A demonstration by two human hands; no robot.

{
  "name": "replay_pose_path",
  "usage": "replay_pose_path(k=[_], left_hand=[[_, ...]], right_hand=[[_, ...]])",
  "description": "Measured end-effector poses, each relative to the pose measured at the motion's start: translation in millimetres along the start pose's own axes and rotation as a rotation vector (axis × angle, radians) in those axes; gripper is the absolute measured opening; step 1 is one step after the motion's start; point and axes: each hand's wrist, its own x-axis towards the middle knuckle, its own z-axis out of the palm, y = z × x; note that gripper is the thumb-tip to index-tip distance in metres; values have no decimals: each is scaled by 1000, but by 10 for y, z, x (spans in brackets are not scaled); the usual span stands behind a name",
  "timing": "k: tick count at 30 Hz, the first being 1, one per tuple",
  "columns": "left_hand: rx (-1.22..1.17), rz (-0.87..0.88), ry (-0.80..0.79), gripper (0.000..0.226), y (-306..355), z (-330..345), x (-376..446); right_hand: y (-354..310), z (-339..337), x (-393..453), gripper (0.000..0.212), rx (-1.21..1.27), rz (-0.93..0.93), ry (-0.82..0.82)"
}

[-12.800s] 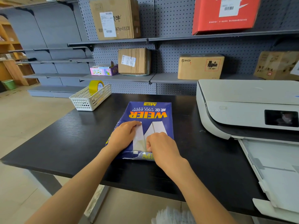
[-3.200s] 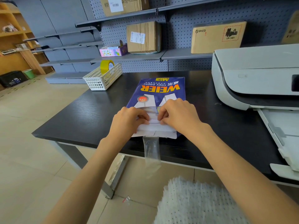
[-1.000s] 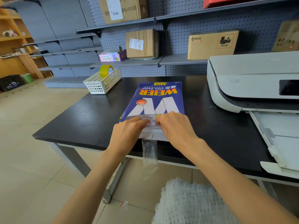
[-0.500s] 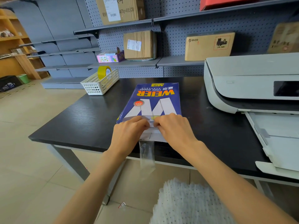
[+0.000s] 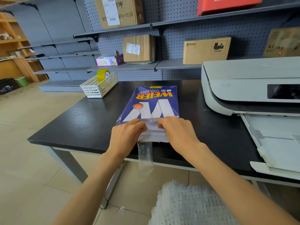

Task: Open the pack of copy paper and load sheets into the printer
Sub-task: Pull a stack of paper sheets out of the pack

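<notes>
A blue pack of copy paper lies flat on the black table, its near end open with white wrapper flaps and sheet edges showing. My left hand and my right hand both pinch the wrapper at that open end, fingertips close together. A strip of clear tape hangs from the pack over the table's front edge. The white printer stands to the right, with its paper tray pulled out toward me.
A white basket holding a yellow tape roll sits at the table's far left corner. Grey pegboard shelves behind carry cardboard boxes and a red box. Tiled floor lies to the left.
The wrapper's near end has been opened since the earliest frame, and tape now hangs down. Over the last second my hands stay pinched on the wrapper edge, barely shifting.
</notes>
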Motion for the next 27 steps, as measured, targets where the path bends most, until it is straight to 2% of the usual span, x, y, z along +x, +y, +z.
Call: replay_pose_path(k=[5,10,15,24,27], left_hand=[[2,-34,21,18,-54,-19,-102],[-18,-24,42,19,-43,-42,-141],[-25,7,83,12,5,-66,-192],[-14,28,59,32,70,-139,-338],[-5,42,91,26,98,-187,-395]], right_hand=[[33,-28,-44,35,-50,-11,-20],[12,-35,-112,31,-39,-48,45],[-11,11,-137,39,25,-34,76],[-49,-52,-265,40,30,-34,92],[-74,-92,-326,42,28,-31,82]])
